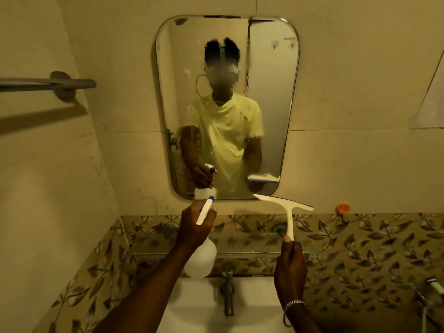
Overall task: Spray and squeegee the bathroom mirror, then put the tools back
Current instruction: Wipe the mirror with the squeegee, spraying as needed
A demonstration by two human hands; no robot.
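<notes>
Mirror (271,116), centre frame, looks misted: left hand (194,227) grips spray bottle (201,260), right hand (290,265) grips squeegee (289,219); best pulled top-down, strokes overlapping.

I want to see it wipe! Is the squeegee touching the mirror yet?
Apart. The head view shows the squeegee near the bottom edge of the mirror, with a gap between the blade and its reflection.

Home bathroom: wall mirror (227,104) above tiled sink (199,306) with tap (227,292)
</notes>
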